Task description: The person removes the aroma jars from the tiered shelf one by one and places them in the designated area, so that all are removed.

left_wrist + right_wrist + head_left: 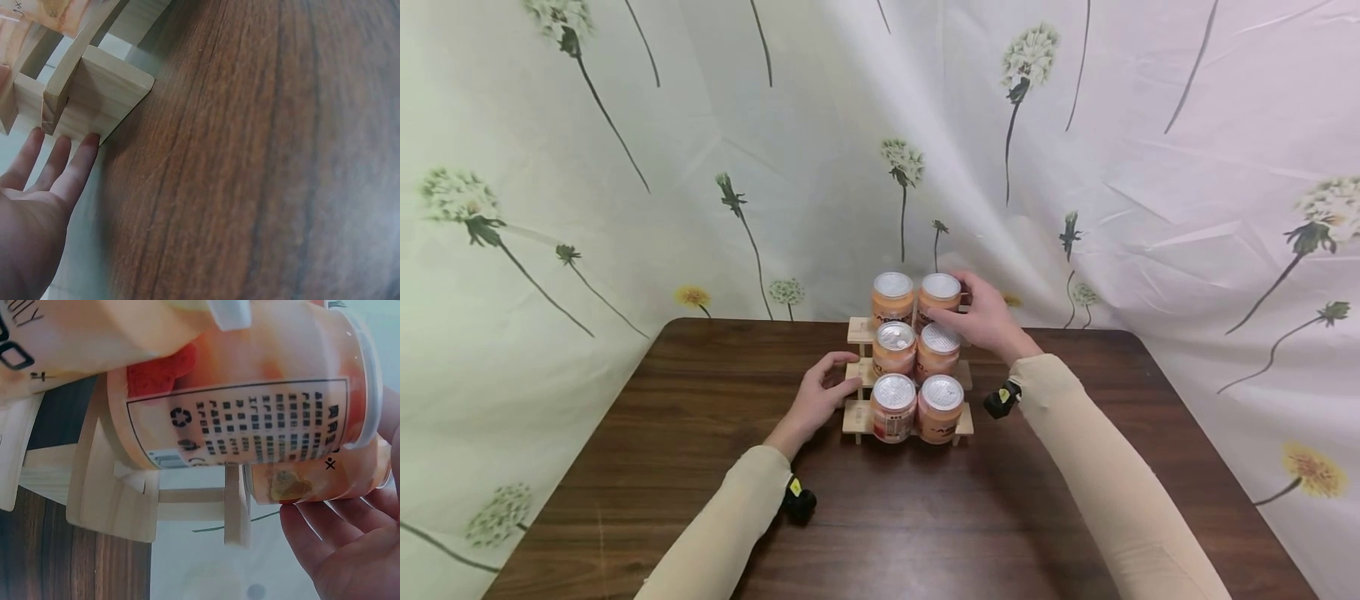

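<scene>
A three-step wooden stand [858, 417] holds several orange jars with silvery lids, two on each step. My right hand [988, 318] grips the back right jar [940, 287] on the top step, thumb in front and fingers around its far side. In the right wrist view the fingers [306, 531] curl along that jar [281, 487], partly hidden behind a nearer jar [250, 394]. On the stand's left side, my left hand [818, 393] rests with its fingers spread. The left wrist view shows extended fingertips [87, 142] at the stand's wooden side [106, 94].
Beneath the stand lies a dark brown wooden table [700, 433]. A white cloth [820, 167] printed with dandelions hangs behind the table and along its sides. The other back jar [892, 287] stands close to the gripped one, and the front jars [895, 417] sit side by side.
</scene>
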`<state>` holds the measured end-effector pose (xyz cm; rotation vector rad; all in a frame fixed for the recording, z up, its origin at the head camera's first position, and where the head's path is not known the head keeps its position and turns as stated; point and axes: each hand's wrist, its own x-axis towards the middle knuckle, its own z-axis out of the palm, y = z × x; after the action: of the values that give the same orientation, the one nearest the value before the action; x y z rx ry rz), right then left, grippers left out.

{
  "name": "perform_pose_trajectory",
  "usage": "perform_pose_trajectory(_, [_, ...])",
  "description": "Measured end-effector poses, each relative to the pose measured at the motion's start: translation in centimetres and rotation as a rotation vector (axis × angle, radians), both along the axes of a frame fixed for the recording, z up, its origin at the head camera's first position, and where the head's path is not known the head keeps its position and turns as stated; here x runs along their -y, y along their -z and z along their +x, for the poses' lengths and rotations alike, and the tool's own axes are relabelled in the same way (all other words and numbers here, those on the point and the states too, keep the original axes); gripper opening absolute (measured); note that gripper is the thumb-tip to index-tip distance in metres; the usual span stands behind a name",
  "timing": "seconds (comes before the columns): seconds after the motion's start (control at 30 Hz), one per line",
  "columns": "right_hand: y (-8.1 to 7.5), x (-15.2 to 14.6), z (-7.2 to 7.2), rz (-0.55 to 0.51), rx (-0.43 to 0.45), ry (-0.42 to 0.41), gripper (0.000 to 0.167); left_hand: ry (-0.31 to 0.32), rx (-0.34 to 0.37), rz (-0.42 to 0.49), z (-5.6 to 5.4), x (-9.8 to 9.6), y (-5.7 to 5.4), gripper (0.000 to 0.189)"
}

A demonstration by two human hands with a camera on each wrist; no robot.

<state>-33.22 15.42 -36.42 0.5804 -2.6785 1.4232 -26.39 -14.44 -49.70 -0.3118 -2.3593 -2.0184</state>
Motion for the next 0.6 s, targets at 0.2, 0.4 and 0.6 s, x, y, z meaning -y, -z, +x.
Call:
perform_pose_trajectory(0.2, [0.0, -0.6, 0.3, 0.007, -0.019, 0.031, 0.070, 0.003, 0.008, 0.006, 0.1, 0.0, -0.2, 0.041])
perform_pose_trajectory(0.4, [-0.1, -1.5, 0.5, 0.024, -0.034, 0.058, 0.073, 0.004, 0.021, 0.009, 0.1, 0.1, -0.2, 0.042])
perform_pose_trajectory(0.6, [-0.3, -2.9, 0.9, -0.015, -0.054, 0.049, 0.074, 0.006, 0.019, 0.014, 0.0, 0.1, 0.2, 0.041])
